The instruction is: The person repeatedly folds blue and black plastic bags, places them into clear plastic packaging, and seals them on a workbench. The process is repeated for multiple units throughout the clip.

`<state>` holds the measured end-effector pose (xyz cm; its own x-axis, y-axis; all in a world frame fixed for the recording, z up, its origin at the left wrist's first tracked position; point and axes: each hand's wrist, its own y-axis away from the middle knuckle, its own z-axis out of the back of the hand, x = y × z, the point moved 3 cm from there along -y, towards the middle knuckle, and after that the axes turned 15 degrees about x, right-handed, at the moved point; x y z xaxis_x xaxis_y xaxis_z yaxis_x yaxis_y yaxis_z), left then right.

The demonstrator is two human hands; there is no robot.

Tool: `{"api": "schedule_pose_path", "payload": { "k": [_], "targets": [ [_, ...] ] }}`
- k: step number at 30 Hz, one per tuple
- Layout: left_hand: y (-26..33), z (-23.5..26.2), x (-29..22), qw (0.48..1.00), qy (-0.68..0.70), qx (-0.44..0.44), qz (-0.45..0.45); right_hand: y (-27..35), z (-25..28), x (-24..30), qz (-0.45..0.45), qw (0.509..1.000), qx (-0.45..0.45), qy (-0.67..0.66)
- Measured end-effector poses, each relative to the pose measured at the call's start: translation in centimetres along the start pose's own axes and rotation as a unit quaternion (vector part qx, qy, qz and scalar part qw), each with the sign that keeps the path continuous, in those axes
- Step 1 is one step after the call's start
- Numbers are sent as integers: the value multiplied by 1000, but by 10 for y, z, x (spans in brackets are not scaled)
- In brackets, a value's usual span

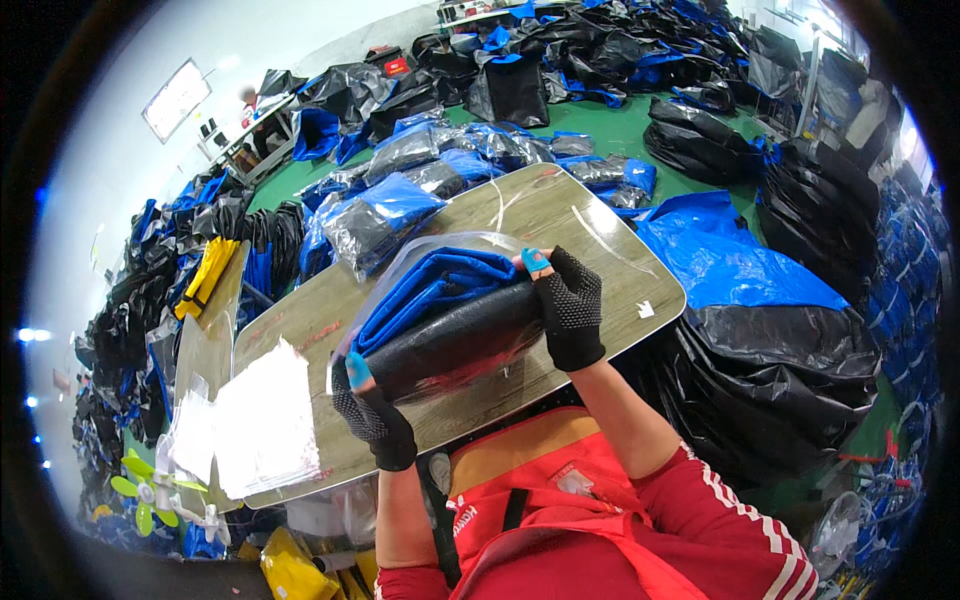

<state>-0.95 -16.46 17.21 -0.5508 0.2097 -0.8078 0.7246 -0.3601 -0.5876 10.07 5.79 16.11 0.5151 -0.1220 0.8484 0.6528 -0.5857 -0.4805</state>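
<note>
Between my hands is a folded blue and black tarp bundle (pixel 440 290) inside a clear plastic bag (pixel 395 270), tilted above the wood-grain table (pixel 480 405). My left hand (pixel 372 415), in a black dotted fingerless glove with blue tape on the thumb, grips the bundle's near left end. At the far right end my right hand (pixel 572 305), gloved and taped the same way, closes on the bag's edge and the bundle. Some of the fingers are hidden behind the bag. A stack of clear-white plastic bags (pixel 268 420) lies left of my left hand.
Bagged tarp bundles (pixel 385 215) crowd the table's far edge. Large black and blue tarps (pixel 760 340) are heaped at right. A yellow folded piece (pixel 207 277) rests on a side board at left, and a small green fan (pixel 150 490) stands by the table's near left corner.
</note>
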Motion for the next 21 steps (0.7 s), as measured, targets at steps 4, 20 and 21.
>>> {"api": "schedule_pose_path", "payload": {
  "k": [4, 20, 21],
  "targets": [
    [-8, 2, -18, 998, -26, -50, 42, -12, -26, 24, 89, 993, -57, 55],
    [-108, 28, -19, 925, -324, -107, -165, -112, -14, 46, 195, 971, 53, 126],
    [-111, 35, -15, 982, -157, -66, -87, -106, -15, 55, 217, 970, 58, 97]
  ]
}}
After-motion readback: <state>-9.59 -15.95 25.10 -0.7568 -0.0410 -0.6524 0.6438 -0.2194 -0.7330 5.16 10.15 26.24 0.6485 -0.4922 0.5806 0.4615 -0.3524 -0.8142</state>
